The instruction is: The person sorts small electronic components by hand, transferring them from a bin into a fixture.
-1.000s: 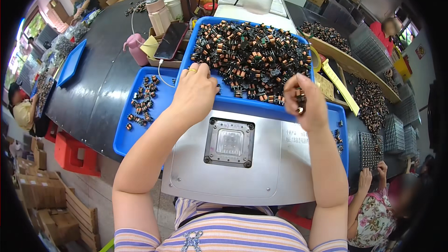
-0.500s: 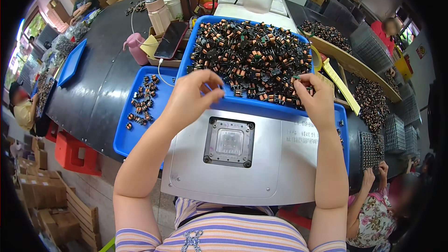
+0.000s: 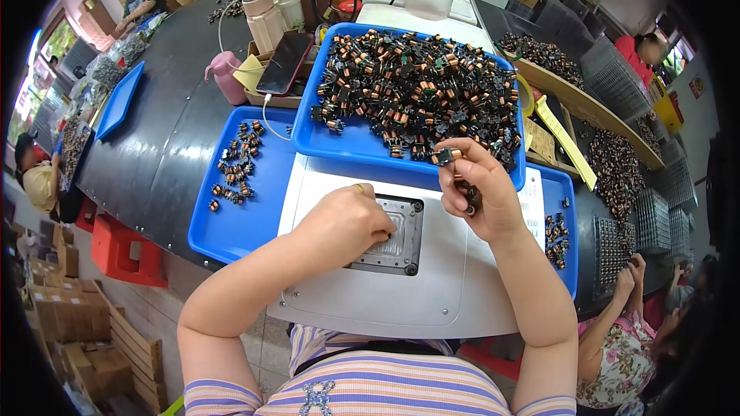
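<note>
My right hand [image 3: 484, 196] is closed around several small copper-wound coils with black bases; one coil [image 3: 445, 156] shows between thumb and forefinger, at the near edge of the heaped blue tray. My left hand [image 3: 347, 223] reaches over the square clear-and-metal fixture [image 3: 401, 250] set into a silver panel [image 3: 401, 300]. Its fingertips are pinched together at the fixture's middle, and whatever is between them is hidden. Beyond both hands, a large blue tray [image 3: 312, 142] holds a heap of the same coils [image 3: 416, 92].
Left of the panel lies a blue tray [image 3: 212, 235] with scattered coils; another blue tray [image 3: 570, 262] shows at the right. A phone [image 3: 285, 62], pink bottle [image 3: 226, 77] and cable stand behind. Other people work along the table, one at the lower right [image 3: 617, 339].
My left hand has come down from the heaped tray's edge to the fixture. My right hand has drawn left and nearer, out of the heap, with coils now visible in it.
</note>
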Motion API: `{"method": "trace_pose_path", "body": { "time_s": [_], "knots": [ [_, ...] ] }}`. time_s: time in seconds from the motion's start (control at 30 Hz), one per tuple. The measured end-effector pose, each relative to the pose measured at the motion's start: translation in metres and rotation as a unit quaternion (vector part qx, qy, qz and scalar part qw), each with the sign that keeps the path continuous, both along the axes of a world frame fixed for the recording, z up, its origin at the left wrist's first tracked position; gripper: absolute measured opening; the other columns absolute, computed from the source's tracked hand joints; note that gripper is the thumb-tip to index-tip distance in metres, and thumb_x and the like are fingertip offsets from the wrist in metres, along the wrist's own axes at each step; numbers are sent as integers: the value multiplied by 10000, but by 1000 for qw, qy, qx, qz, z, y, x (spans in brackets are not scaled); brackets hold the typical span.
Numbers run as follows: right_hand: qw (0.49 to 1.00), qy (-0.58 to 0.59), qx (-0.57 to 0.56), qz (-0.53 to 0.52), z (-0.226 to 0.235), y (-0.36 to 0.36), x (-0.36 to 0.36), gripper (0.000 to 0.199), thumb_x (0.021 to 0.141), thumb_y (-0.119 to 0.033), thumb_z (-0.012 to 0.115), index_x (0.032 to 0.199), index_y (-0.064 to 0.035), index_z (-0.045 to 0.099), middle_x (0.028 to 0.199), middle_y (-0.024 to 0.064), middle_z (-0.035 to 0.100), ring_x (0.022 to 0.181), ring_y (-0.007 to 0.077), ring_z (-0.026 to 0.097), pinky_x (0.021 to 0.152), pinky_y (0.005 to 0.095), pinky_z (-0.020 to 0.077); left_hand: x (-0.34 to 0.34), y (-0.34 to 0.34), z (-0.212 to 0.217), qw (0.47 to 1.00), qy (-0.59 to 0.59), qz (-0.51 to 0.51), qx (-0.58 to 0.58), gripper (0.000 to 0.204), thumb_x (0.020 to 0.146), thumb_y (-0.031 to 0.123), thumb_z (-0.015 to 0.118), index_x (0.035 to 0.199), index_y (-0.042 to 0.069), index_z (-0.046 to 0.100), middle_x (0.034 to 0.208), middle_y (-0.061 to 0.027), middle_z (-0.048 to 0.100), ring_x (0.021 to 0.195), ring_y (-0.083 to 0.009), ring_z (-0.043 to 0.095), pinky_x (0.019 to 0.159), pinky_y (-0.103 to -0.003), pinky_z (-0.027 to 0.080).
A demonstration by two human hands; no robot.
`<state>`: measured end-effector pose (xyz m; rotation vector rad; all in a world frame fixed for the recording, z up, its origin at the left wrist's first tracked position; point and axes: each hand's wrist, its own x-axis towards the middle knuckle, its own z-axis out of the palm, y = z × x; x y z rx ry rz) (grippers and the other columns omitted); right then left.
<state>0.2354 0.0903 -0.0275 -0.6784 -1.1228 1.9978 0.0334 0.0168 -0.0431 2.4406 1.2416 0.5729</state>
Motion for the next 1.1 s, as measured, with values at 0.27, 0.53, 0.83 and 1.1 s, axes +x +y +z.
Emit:
{"method": "trace_pose_path", "body": {
  "time_s": [0.27, 0.53, 0.83, 1.1],
  "knots": [
    [929, -180, 322, 6, -18, 6, -2, 218, 802, -41, 551, 1011, -43, 615, 735, 29, 524, 561, 85, 448, 473, 209, 346, 6, -12, -6, 989, 70, 4, 134, 111, 673, 119, 618, 775, 78, 638, 674, -67, 581, 678, -239, 560, 685, -312, 461],
    [727, -291, 619, 55, -27, -24, -24, 175, 736, -77, 657, 907, -80, 623, 857, 57, 587, 708, 203, 600, 584, 298, 491, -58, 43, 28, 898, -330, 225, -188, 238, 774, 72, 651, 999, 11, 604, 854, -48, 582, 782, -105, 571, 651, -256, 480],
    [695, -288, 652, 89, -32, -22, -25, 214, 706, -108, 684, 909, -111, 618, 848, 25, 589, 686, 205, 595, 566, 300, 486, -43, 59, 3, 938, 44, 332, 95, 196, 696, 59, 678, 862, 12, 585, 866, -123, 522, 801, -305, 552, 708, -386, 445],
    [695, -273, 659, 88, -32, -20, -23, 216, 698, -101, 688, 904, -115, 626, 847, 23, 588, 669, 204, 595, 546, 301, 484, -31, 30, 25, 894, -318, 277, -149, 174, 776, 70, 664, 907, 10, 567, 834, -20, 583, 655, -63, 489, 598, -189, 404]
  ]
}}
